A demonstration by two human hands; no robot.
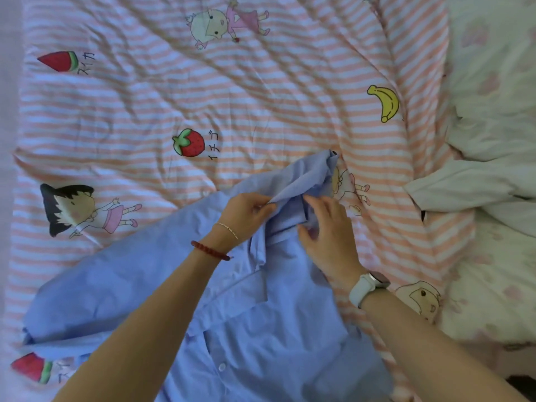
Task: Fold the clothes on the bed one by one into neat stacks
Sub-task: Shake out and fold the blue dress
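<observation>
shirt: light blue button-up shirt (139,291) lying on the striped quilt (261,97), low centre of view, body spread toward the left, button placket running down to the bottom edge, white button (222,367) showing
sleeve: one sleeve (307,175) bunched and lifted up off the quilt, pointing up-right, end near the strawberry print (188,142)
left hand: left hand (246,213) on the sleeve where it joins the shirt, fingers curled, thumb and fingertips pinching a fold of blue cloth
right hand: right hand (330,236) just beside the left, touching the same bunch of cloth, fingers curled down into it, thumb out toward the left; grip looks like a hold on the fabric, fingertips partly hidden in the folds
left wrist: red bead bracelet (210,250) plus thin pale bracelet (226,229)
right wrist: watch (368,285) with white band
quilt: pink and white stripes, wrinkled, cartoon girls, banana print (384,103), watermelon print (59,61)
right side: white crumpled garment (470,184) lying on a pale floral sheet (493,68), well apart from the shirt
</observation>
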